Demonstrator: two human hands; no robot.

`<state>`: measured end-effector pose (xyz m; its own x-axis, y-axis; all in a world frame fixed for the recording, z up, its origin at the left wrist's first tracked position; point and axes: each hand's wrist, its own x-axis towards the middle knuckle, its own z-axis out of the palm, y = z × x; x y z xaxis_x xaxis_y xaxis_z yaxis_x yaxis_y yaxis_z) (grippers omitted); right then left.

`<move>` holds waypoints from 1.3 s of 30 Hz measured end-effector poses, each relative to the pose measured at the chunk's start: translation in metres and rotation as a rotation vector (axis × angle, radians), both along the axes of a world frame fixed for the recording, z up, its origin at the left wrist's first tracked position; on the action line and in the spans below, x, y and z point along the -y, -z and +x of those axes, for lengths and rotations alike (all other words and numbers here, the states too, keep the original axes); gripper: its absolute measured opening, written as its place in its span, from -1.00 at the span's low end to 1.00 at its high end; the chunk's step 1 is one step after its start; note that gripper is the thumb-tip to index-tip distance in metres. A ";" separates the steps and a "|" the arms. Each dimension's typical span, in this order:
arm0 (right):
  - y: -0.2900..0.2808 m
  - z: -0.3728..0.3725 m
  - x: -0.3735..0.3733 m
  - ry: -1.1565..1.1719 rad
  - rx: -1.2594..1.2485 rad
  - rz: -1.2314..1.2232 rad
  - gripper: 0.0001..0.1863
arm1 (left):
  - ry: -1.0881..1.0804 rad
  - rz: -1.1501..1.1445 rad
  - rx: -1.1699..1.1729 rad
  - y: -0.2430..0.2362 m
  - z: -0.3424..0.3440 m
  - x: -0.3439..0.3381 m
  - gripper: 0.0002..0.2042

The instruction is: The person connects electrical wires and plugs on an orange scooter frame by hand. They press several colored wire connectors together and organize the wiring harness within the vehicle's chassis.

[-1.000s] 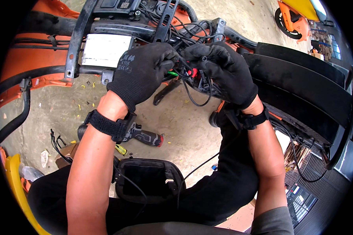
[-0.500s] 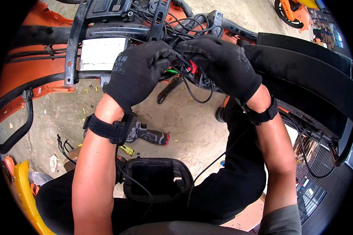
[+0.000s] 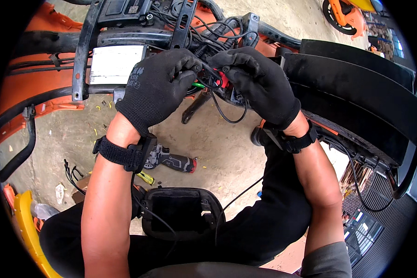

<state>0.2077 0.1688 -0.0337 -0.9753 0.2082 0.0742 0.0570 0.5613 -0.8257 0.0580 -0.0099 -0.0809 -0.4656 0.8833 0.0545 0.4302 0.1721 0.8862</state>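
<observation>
Both my hands wear black knit gloves and meet over the wiring of an orange-bodied vehicle with a black tube frame [image 3: 136, 37]. Thumb and fingers of my left hand [image 3: 157, 85] pinch a small black cable connector [image 3: 199, 68]. A second round connector [image 3: 225, 69], its end face showing, sits in the pinch of my right hand [image 3: 262, 83]. The two connectors are a short gap apart. Below them hangs a loop of black cable [image 3: 227, 119]. Green [image 3: 198, 85] and red parts [image 3: 224, 79] show between the hands.
A white-labelled box [image 3: 116, 65] is set in the frame on the left, and a long black panel [image 3: 352, 88] on the right. Beneath lie a grey-and-black power tool [image 3: 173, 161] on the floor and a black open-framed cover [image 3: 183, 213] by my legs.
Both hands have shifted slightly left. The right hand has turned and its fingers have loosened a little, so the connector's end face now shows.
</observation>
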 end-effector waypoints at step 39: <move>-0.016 -0.023 -0.002 -0.227 0.014 0.649 -0.65 | 0.010 0.104 -0.037 0.011 -0.001 -0.001 -0.83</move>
